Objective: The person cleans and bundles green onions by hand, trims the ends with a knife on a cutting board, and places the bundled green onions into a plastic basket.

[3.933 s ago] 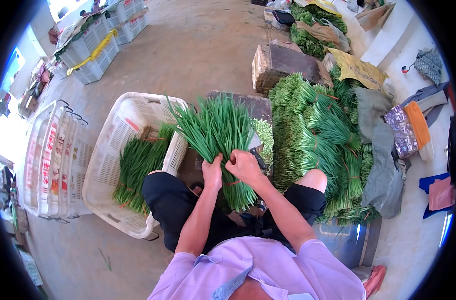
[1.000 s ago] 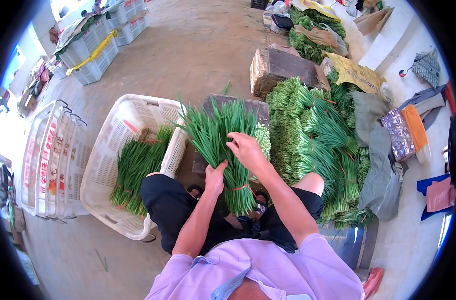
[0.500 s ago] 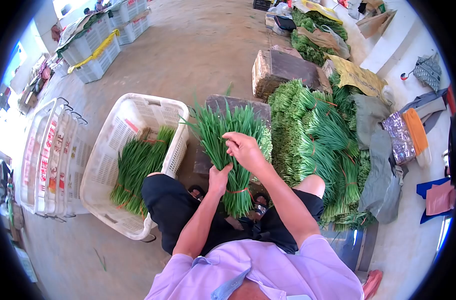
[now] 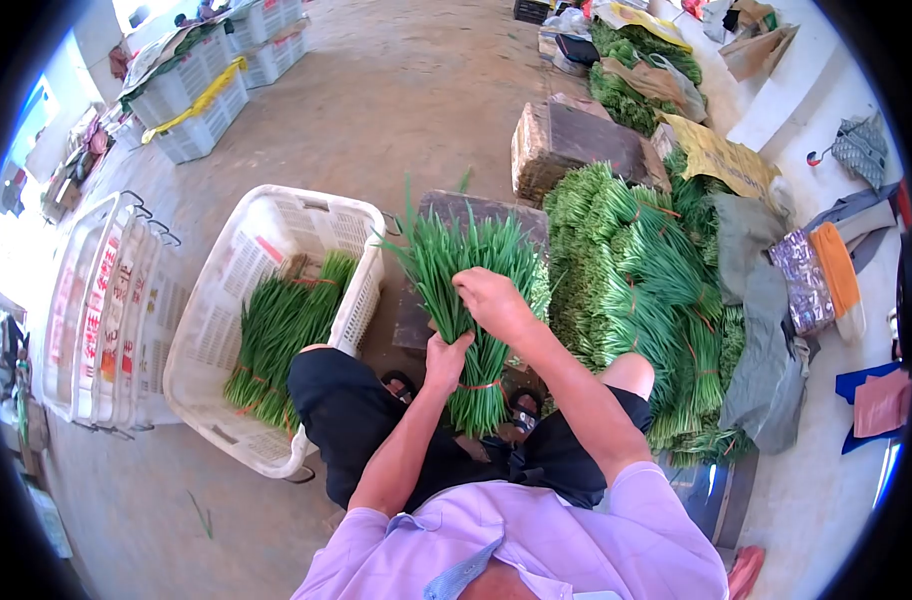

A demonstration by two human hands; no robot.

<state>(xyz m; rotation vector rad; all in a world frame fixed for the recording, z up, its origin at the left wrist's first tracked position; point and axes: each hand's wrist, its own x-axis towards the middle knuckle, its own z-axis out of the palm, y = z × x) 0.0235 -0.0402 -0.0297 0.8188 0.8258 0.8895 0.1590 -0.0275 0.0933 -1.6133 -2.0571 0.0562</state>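
A bundle of long green garlic chives stands upright between my knees, tied low down with a red band. My left hand is wrapped round its left side, above the band. At the upper leaves, my right hand is closed, its fingertips bent in against the blades; what they pinch, if anything, is too small to make out. More tied chives lie in the white plastic crate on my left. A large heap of chive bundles is piled on my right.
Behind the bundle is a dark low block, with a worn box beyond it. Nested white crates stand far left, and stacked crates at the back left. Grey cloth borders the heap.
My right hand has lowered slightly onto the chive leaves, its fingers bending in. My left hand keeps its hold on the bundle. The whole view has shifted a little.
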